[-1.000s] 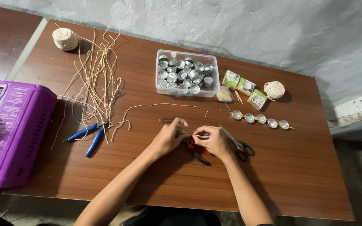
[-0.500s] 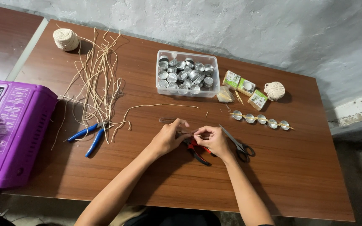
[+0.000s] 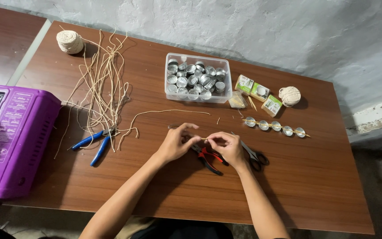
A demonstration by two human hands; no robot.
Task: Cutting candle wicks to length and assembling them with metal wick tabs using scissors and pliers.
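My left hand (image 3: 176,144) and my right hand (image 3: 227,147) meet over the middle of the brown table (image 3: 315,186). Between their fingertips they pinch a short thin piece of tan cord (image 3: 204,139). Just under the hands lie red-handled pliers (image 3: 209,158). Black-handled scissors (image 3: 254,155) lie right beside my right hand. Whether anything else is held is hidden by the fingers.
A clear tub (image 3: 197,78) of small metal cups stands behind. To the right are a row of several cups on a stick (image 3: 275,125), small green boxes (image 3: 259,92) and a twine ball (image 3: 289,95). At the left lie loose cords (image 3: 102,84), blue pliers (image 3: 94,142), another twine ball (image 3: 69,41) and a purple appliance (image 3: 9,137).
Both hands have lifted slightly and drawn the short cord up off the pliers; the left fingers curled closer around it. Nothing else on the table moved.
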